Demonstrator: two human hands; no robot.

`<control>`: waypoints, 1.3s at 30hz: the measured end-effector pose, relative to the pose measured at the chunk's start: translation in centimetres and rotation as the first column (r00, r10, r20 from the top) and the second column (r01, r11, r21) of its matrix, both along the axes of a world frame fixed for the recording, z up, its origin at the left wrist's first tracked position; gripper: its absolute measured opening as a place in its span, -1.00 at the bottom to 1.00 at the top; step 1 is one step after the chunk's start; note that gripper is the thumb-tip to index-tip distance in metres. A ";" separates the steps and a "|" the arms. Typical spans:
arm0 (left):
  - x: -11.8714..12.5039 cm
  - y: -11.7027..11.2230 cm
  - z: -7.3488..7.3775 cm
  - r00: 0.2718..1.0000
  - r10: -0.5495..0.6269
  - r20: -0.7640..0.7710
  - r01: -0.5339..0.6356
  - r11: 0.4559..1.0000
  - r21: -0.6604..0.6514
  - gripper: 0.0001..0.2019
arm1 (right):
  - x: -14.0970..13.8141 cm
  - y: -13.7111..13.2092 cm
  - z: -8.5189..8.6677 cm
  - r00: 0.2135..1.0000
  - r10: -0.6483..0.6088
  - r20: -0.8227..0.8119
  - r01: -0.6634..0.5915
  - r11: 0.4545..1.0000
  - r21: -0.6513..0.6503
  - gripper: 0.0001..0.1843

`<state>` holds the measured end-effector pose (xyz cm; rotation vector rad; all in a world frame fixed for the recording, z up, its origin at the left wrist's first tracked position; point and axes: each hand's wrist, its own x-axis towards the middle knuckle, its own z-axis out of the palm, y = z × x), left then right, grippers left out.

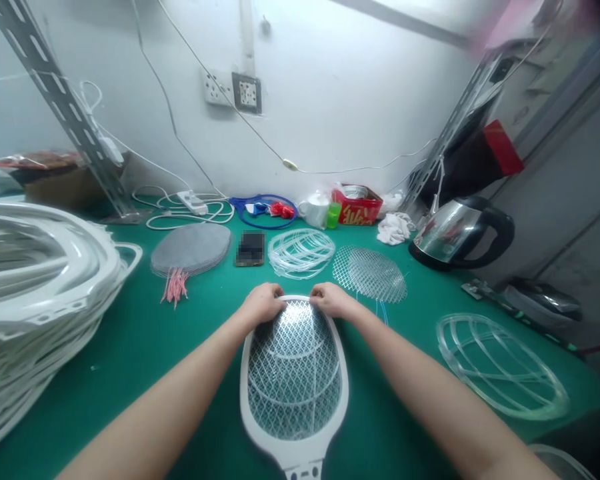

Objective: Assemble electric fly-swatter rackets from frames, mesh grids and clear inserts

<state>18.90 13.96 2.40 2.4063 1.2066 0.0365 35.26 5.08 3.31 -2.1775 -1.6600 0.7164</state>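
Note:
A white electric mosquito swatter head, with metal mesh and a clear ribbed grid inside its frame, lies on the green table, its neck toward me. At the far end of its rim, my left hand is closed on the left side with fingers curled over the edge. On the right side of the same end, my right hand pinches the rim. Beyond my hands lie several clear plastic grids. Some diamond-pattern metal mesh sheets rest just past my right hand, with thin blue wires below them.
White swatter frames are piled high at the left. Behind them sit a stack of grey mesh discs, pink wires and a phone. An electric kettle and another clear grid are at the right. A red box stands by the wall.

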 end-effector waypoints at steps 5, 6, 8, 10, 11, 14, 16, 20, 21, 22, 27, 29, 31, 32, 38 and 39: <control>-0.2 -0.1 0.5 0.998 0.045 0.035 -0.045 0.999 0.004 -0.74 | -0.6 0.2 0.1 0.999 -0.025 -0.037 0.025 1.000 0.013 -0.82; -0.2 -0.2 0.6 0.998 0.044 0.052 -0.044 0.999 0.008 -0.71 | -0.7 0.2 0.1 0.999 -0.030 -0.038 0.031 0.999 0.015 -0.83; -0.4 -0.6 0.5 0.995 0.028 0.093 -0.029 1.000 0.011 -0.70 | -0.8 0.1 0.2 0.999 -0.036 -0.040 0.037 0.999 0.015 -0.83; -0.7 -0.9 0.3 0.991 0.024 0.134 -0.026 1.000 0.015 -0.73 | -0.9 0.0 0.2 0.998 -0.040 -0.044 0.041 0.999 0.014 -0.83; -0.8 -1.0 0.1 0.988 0.029 0.149 -0.033 0.999 0.020 -0.74 | -0.9 0.0 0.2 0.998 -0.041 -0.046 0.042 0.999 0.014 -0.83; -1.0 -1.3 -0.4 0.982 0.070 0.177 -0.077 0.996 0.035 -0.74 | -1.3 0.3 0.1 0.998 -0.043 -0.051 0.045 0.998 0.035 -0.82; -0.9 -1.2 -0.7 0.979 0.091 0.183 -0.099 0.995 0.032 -0.76 | -1.7 0.7 -0.1 0.998 -0.042 -0.055 0.046 0.997 0.061 -0.78; -0.3 -0.4 -0.7 0.978 0.128 0.163 -0.125 0.992 -0.025 -0.83 | -2.3 1.9 -0.5 0.998 -0.038 -0.052 0.041 0.998 0.057 -0.80; -0.1 -0.2 -0.7 0.979 0.136 0.150 -0.131 0.990 -0.048 -0.85 | -2.2 2.3 -0.5 0.998 -0.029 -0.051 0.031 0.999 0.045 -0.82; 0.1 0.0 -0.6 0.980 0.145 0.135 -0.137 0.988 -0.069 -0.86 | -2.2 2.6 -0.6 0.999 -0.017 -0.049 0.018 0.999 0.031 -0.83; 0.7 0.3 -0.8 0.982 0.170 0.087 -0.163 0.983 -0.085 -0.88 | -1.7 4.0 -0.7 0.999 0.033 0.004 -0.033 0.999 -0.027 -0.88; 0.6 0.0 -0.9 0.983 0.160 0.086 -0.155 0.986 -0.059 -0.86 | -1.7 4.0 -0.7 0.999 0.043 0.022 -0.043 0.999 -0.029 -0.88; 0.2 -0.4 -0.8 0.988 0.128 0.086 -0.126 0.992 -0.029 -0.84 | -1.8 3.7 -0.7 0.998 0.050 0.033 -0.049 0.999 -0.018 -0.86; -0.1 -0.7 -0.6 0.991 0.109 0.082 -0.108 0.994 -0.012 -0.83 | -1.8 3.5 -0.7 0.998 0.050 0.039 -0.049 0.999 -0.011 -0.85; -1.2 -2.8 -0.2 0.979 0.204 0.003 -0.203 0.972 0.116 -0.66 | -2.3 1.9 -0.3 0.992 -0.014 0.125 0.013 1.000 0.012 -0.77; -1.2 -2.9 -0.3 0.972 0.235 -0.007 -0.232 0.965 0.122 -0.64 | -2.4 1.7 -0.3 0.989 -0.035 0.141 0.034 0.999 0.006 -0.73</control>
